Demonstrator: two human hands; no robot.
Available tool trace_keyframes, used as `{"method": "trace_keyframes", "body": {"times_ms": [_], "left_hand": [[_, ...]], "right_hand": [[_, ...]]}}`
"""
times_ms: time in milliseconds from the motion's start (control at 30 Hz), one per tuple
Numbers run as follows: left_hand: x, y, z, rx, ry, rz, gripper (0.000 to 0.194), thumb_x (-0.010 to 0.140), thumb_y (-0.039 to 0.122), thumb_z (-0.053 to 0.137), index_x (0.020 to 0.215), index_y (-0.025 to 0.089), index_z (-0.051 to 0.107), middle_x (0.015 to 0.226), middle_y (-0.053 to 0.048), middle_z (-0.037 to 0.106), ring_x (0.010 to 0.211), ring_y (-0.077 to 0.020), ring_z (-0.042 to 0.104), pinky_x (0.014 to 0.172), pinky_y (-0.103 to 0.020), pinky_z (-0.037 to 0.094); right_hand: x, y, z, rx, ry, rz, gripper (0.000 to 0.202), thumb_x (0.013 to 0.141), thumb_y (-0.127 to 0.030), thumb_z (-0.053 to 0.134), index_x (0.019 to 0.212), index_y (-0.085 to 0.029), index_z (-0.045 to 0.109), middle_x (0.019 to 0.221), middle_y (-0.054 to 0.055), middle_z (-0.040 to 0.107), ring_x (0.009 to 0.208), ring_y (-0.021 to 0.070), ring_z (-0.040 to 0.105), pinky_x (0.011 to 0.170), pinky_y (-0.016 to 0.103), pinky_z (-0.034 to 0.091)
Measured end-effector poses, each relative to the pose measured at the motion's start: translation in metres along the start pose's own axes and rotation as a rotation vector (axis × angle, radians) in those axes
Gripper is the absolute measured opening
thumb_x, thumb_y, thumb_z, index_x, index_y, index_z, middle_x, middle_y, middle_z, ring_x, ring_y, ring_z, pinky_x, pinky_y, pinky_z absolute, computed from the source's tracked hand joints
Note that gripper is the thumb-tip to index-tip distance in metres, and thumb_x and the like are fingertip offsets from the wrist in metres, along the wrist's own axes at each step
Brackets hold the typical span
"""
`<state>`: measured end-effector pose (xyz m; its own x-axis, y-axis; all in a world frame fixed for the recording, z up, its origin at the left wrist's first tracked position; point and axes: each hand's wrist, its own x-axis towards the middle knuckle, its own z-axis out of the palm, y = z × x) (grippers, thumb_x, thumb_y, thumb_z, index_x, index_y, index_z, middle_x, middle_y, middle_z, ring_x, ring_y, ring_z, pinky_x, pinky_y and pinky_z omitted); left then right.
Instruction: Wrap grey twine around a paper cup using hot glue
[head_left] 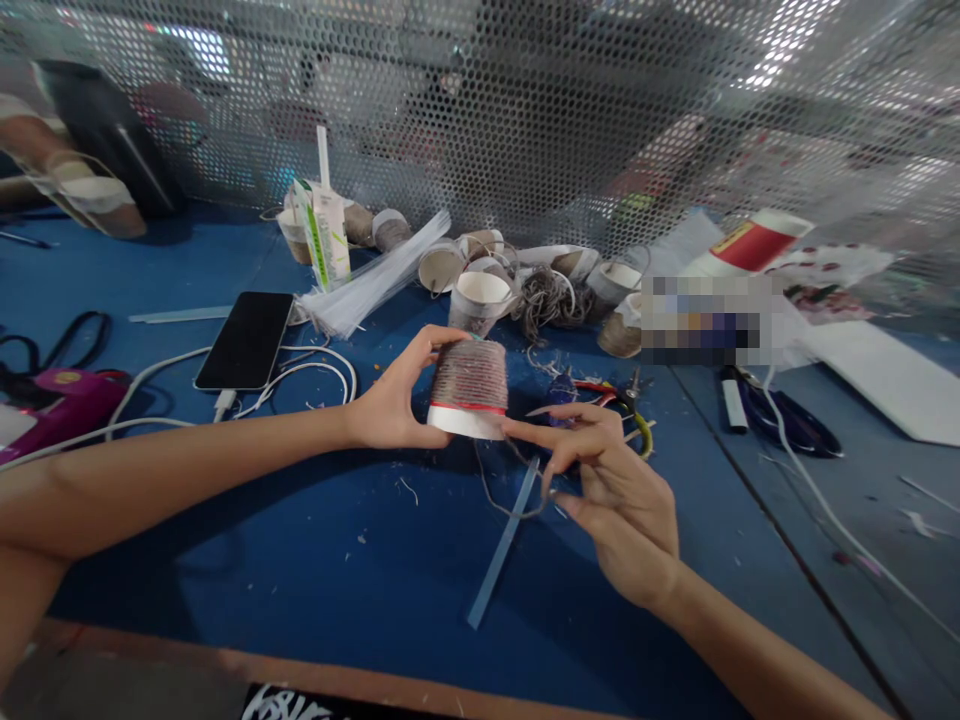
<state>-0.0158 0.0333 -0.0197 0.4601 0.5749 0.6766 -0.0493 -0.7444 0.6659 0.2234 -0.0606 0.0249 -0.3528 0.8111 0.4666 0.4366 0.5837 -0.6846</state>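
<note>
My left hand (397,395) is wrapped round an upside-down paper cup (466,421). Brown-grey twine (471,372) winds round most of the cup, with a red line near its white rim. A loose length of the twine hangs below the cup and loops over to my right hand (611,490), whose thumb and fingers pinch it. The right index fingertip reaches to the cup's rim. Beneath the loop, a translucent glue stick (504,545) lies on the blue table (300,580). Scissors with red and yellow handles (637,435) lie behind the right hand, partly hidden by it.
Several twine-wrapped cups (480,295), glue sticks (382,275) and tangled twine (551,300) line the perforated metal screen (480,120). At left are a phone (246,340) on a white cable and a purple tool (67,410). Another person's hand (37,140) holds a cup.
</note>
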Motion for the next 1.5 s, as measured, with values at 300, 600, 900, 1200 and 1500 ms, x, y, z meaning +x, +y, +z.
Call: {"method": "trace_keyframes", "body": {"times_ms": [300,600,900,1200,1500], "left_hand": [[0.0,0.0,0.001,0.01,0.019,-0.005,0.083,0.059,0.026,0.077,0.132,0.026,0.037,0.129,-0.011,0.052,0.123,-0.0299,0.054,0.105,-0.047,0.045],[0.002,0.002,0.003,0.142,0.04,0.094,0.08,0.062,0.027,0.078,0.132,0.023,0.041,0.124,-0.011,0.05,0.116,-0.0279,0.054,0.097,-0.045,0.049],[0.002,0.001,0.002,0.178,0.054,0.134,0.083,0.062,0.022,0.077,0.135,0.025,0.038,0.127,-0.011,0.05,0.119,-0.0273,0.053,0.102,-0.046,0.047],[0.002,0.005,0.001,0.268,0.064,0.152,0.081,0.061,0.03,0.082,0.132,0.027,0.042,0.125,-0.011,0.056,0.115,-0.0299,0.054,0.098,-0.049,0.044],[0.002,0.005,0.004,0.237,0.102,0.18,0.075,0.069,0.029,0.077,0.134,0.025,0.04,0.127,-0.012,0.053,0.117,-0.0278,0.054,0.1,-0.047,0.047]], "right_hand": [[0.009,0.003,0.01,0.3,0.432,0.069,0.018,0.071,-0.01,0.048,0.074,-0.025,0.057,0.085,0.003,0.065,0.087,0.0255,0.066,0.078,0.044,0.05],[0.003,-0.01,0.002,-0.022,-0.135,0.008,0.012,0.076,-0.014,0.051,0.08,-0.024,0.053,0.114,0.005,0.071,0.104,0.0265,0.05,0.086,0.046,0.044],[0.001,0.004,0.008,0.149,0.198,0.083,0.011,0.075,-0.013,0.049,0.073,-0.024,0.051,0.1,0.006,0.072,0.099,0.0289,0.059,0.089,0.049,0.04],[0.003,-0.008,0.005,-0.259,-0.171,-0.169,0.018,0.072,-0.011,0.048,0.082,-0.026,0.05,0.118,0.0,0.071,0.098,0.0266,0.046,0.079,0.045,0.042],[0.005,-0.009,0.006,-0.239,-0.016,-0.043,0.014,0.071,-0.011,0.047,0.069,-0.025,0.051,0.102,0.001,0.075,0.099,0.0281,0.051,0.081,0.048,0.043]]}}
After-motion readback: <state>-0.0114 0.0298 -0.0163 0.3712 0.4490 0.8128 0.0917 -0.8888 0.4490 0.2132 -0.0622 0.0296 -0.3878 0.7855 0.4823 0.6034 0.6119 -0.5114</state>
